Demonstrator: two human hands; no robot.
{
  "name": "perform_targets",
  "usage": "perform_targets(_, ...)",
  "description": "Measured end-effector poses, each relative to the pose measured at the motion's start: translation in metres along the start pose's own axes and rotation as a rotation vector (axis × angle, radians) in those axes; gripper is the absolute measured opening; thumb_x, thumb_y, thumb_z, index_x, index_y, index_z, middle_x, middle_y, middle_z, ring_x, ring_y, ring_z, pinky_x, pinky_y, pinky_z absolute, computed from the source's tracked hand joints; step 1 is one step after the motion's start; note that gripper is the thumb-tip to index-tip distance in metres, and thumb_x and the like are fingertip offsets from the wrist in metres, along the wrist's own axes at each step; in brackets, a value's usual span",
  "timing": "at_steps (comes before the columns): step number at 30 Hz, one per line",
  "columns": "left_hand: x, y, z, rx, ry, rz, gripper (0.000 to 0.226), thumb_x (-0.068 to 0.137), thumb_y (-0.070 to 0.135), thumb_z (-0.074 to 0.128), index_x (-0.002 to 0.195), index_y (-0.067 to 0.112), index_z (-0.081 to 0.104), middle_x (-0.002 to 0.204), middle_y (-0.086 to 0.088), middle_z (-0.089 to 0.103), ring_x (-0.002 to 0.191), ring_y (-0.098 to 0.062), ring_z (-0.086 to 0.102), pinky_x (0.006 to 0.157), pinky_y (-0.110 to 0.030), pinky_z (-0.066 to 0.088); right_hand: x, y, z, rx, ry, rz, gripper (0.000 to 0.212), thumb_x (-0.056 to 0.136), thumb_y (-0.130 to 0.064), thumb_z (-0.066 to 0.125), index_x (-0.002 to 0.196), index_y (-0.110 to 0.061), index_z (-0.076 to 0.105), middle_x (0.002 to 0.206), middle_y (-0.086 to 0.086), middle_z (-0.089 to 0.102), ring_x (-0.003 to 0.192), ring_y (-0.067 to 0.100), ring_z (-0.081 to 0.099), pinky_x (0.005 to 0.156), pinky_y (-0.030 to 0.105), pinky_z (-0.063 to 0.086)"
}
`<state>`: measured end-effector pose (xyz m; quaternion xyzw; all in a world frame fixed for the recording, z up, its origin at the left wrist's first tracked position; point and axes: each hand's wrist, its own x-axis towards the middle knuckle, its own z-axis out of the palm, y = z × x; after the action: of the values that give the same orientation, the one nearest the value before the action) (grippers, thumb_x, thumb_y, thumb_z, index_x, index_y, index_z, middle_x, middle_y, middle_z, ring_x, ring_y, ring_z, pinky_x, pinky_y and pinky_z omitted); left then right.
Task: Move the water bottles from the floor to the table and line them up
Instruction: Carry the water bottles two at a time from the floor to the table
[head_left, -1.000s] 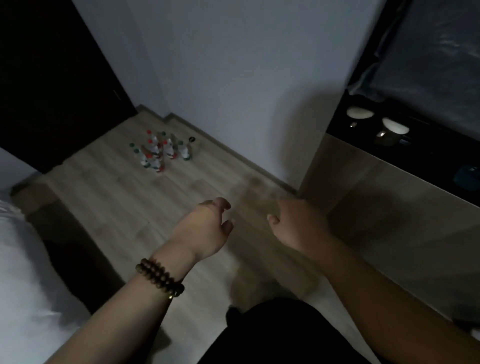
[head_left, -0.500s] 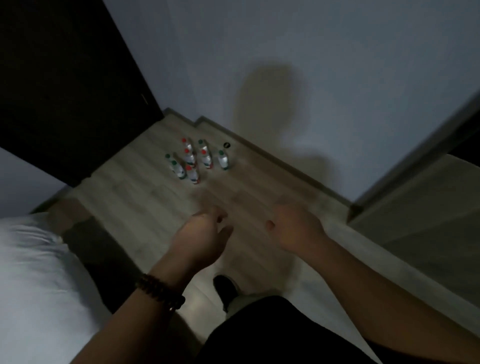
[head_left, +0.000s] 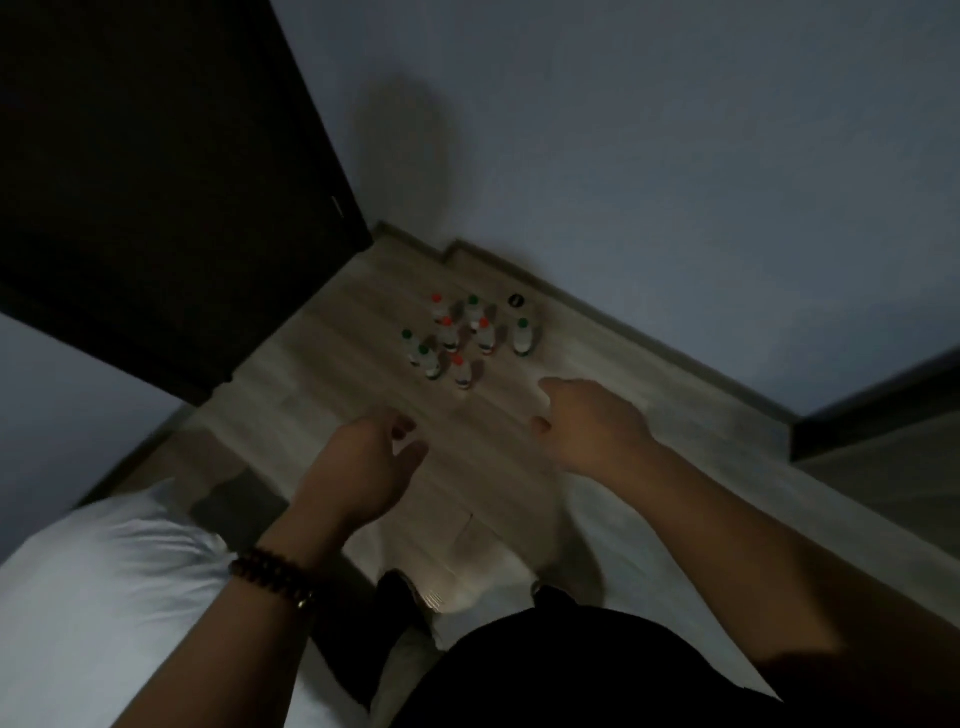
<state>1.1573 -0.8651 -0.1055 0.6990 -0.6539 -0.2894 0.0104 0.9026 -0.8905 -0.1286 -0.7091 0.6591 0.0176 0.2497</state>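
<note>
Several small water bottles (head_left: 457, 340) with red and green caps stand in a tight cluster on the wooden floor (head_left: 322, 374), close to the wall corner. One green-capped bottle (head_left: 522, 338) stands apart at the right of the group, with a black-capped one (head_left: 516, 300) behind it. My left hand (head_left: 363, 467) hovers below and left of the cluster, fingers loosely curled, holding nothing. My right hand (head_left: 587, 426) reaches out just below the right side of the group, fingers spread and empty. No table is in view.
A dark door or cabinet (head_left: 156, 182) fills the upper left. A pale wall (head_left: 675, 182) runs behind the bottles. A white bed or cushion (head_left: 104, 597) lies at lower left. A dark furniture edge (head_left: 883, 415) shows at the right. My feet (head_left: 415, 597) stand below.
The view has swung toward the bottles, which now sit nearer and more central. Both hands have extended forward toward the cluster; the right furniture has slid out of view.
</note>
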Motion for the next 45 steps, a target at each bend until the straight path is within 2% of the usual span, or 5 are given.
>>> perform_targets(6,0.059,-0.074,-0.049,0.043,-0.074,0.142,0.035,0.098,0.039,0.062,0.128,0.020,0.062,0.123,0.000,0.069,0.108,-0.017,0.065,0.079,-0.021,0.039,0.024,-0.084,0.022,0.095,0.054,0.190,0.054,0.100,-0.048,0.053,0.146,-0.020,0.048,0.133,0.006,0.062,0.116,0.025,0.061,0.086,0.037,0.052)
perform_targets(13,0.139,-0.130,-0.082,-0.017,-0.096,0.183,0.029,0.094,0.031,0.069,0.118,0.013,0.068,0.115,-0.005,0.072,0.104,-0.024,0.068,0.086,-0.028,0.047,0.061,-0.142,0.036,0.172,0.120,0.262,0.048,0.100,-0.043,0.058,0.140,-0.018,0.052,0.093,-0.001,0.063,0.082,0.014,0.062,0.073,0.033,0.054)
perform_targets(30,0.356,-0.191,-0.101,0.133,-0.309,0.166,0.034,0.098,0.033,0.064,0.126,0.014,0.065,0.122,-0.007,0.069,0.111,-0.026,0.064,0.092,-0.034,0.048,0.311,-0.160,0.106,0.409,-0.053,0.460,0.053,0.100,-0.038,0.058,0.147,-0.019,0.044,0.114,0.005,0.066,0.104,0.022,0.063,0.080,0.034,0.046)
perform_targets(38,0.480,-0.236,0.006,0.082,-0.495,0.156,0.016,0.098,0.029,0.061,0.111,0.020,0.063,0.114,-0.004,0.066,0.099,-0.020,0.060,0.080,-0.031,0.045,0.421,-0.132,0.217,0.493,-0.093,0.636,0.065,0.099,-0.040,0.061,0.155,-0.021,0.034,0.145,0.010,0.055,0.129,0.029,0.056,0.100,0.041,0.047)
perform_targets(45,0.590,-0.290,0.144,0.166,-0.642,0.328,0.026,0.100,0.023,0.058,0.121,0.008,0.060,0.117,-0.012,0.065,0.109,-0.030,0.062,0.088,-0.035,0.049,0.486,-0.082,0.370,0.624,-0.054,0.868,0.071,0.097,-0.046,0.064,0.155,-0.024,0.030,0.140,0.013,0.057,0.122,0.030,0.059,0.087,0.033,0.041)
